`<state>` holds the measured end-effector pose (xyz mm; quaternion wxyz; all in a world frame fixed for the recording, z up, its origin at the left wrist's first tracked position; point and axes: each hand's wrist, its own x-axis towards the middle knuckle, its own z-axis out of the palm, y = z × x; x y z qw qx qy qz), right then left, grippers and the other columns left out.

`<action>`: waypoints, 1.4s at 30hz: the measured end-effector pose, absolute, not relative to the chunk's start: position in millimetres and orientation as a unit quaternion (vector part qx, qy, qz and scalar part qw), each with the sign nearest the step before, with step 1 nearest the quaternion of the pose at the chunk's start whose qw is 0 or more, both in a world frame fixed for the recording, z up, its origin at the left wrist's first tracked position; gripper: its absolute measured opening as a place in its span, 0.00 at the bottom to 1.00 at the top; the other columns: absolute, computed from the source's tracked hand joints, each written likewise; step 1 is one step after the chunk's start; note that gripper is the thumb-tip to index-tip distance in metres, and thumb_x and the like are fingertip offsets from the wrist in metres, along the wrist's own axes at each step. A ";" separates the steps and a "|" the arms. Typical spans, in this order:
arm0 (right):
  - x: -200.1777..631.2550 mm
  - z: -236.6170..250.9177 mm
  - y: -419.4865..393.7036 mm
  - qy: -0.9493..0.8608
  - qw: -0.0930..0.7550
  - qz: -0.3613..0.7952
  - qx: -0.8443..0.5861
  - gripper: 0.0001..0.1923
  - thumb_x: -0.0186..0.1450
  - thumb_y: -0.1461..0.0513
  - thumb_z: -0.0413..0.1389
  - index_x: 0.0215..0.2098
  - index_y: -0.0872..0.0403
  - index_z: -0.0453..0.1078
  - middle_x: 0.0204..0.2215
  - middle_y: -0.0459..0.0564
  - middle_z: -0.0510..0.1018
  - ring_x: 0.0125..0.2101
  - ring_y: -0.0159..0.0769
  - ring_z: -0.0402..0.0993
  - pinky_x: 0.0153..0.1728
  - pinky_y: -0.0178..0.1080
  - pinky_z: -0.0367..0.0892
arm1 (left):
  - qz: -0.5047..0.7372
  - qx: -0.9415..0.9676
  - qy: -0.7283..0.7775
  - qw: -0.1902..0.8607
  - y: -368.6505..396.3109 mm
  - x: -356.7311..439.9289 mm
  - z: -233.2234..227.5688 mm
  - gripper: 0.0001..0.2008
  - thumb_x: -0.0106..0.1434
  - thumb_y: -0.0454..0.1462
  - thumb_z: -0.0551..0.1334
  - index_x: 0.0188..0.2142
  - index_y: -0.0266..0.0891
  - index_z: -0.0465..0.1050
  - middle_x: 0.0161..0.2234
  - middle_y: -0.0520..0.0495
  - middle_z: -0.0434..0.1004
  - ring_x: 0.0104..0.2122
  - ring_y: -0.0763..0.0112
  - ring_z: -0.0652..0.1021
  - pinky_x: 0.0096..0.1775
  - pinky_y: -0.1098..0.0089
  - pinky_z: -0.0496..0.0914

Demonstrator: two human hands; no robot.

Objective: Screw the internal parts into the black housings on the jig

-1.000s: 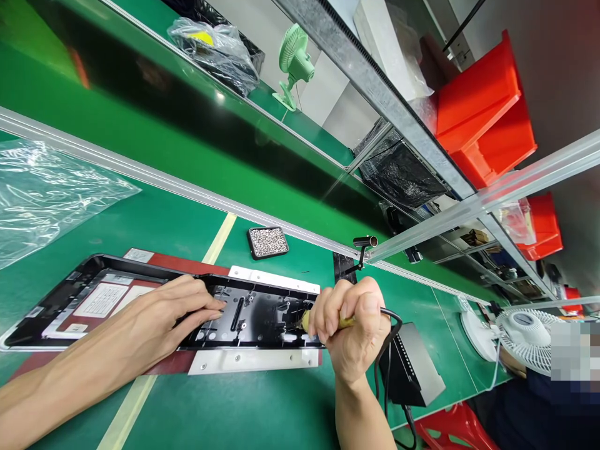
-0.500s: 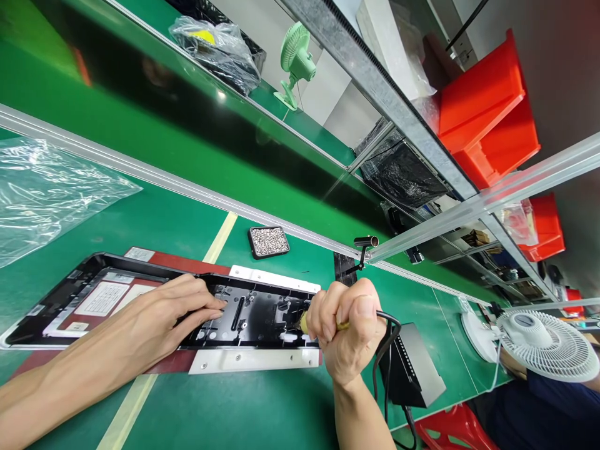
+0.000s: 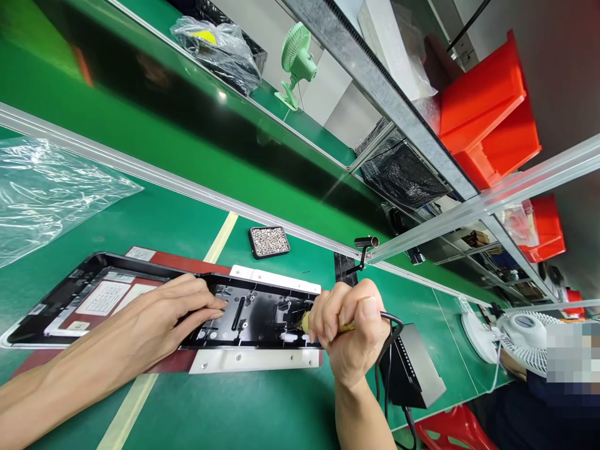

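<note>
Left hand (image 3: 150, 325): lies flat, palm down, on the black plastic housing (image 3: 253, 315), fingers (image 3: 206, 309) stretched out close together and pressing on its inner face; it grips nothing.
Right hand (image 3: 351, 331): closed in a fist, fingers clamped round the yellow handle of a corded tool (image 3: 305, 320); the tool's tip is down inside the right end of the housing.
Cord (image 3: 387, 350): black, leaves the back of the fist and loops down past the wrist.
Black plastic housing: long and shallow, open side up, lying across the green counter (image 3: 244, 406) in front of the person; white labels sit in its left half.
Fixture (image 3: 255, 359): a red-brown board with white metal strips along both long edges, directly under the housing.
Screw tray (image 3: 269, 241): small black tray of silvery screws, on the counter just beyond the housing, apart from it.
Black box (image 3: 412, 372): on the counter just right of the right hand.
Plastic bag (image 3: 51, 194): clear, crumpled, far left on the counter.
White fan (image 3: 525, 340): at the right, next to another person's dark sleeve.
Red bins (image 3: 487, 112): on the rack overhead at the right.
Green fan (image 3: 295, 62): small, on the far side of the belt.
</note>
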<state>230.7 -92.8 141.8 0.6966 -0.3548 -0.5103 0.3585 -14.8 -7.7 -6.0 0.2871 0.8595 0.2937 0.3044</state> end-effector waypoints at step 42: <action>238.7 146.2 -93.4 -0.549 0.663 0.393 -0.324 0.17 0.80 0.57 0.50 0.31 0.49 0.62 0.18 0.37 0.63 0.15 0.26 0.58 0.17 0.31 0.68 | 0.265 0.865 0.302 0.299 -5.3 -20.6 -13.5 0.16 0.81 0.47 0.57 0.46 0.51 0.84 0.41 0.53 0.83 0.46 0.67 0.82 0.49 0.71 0.74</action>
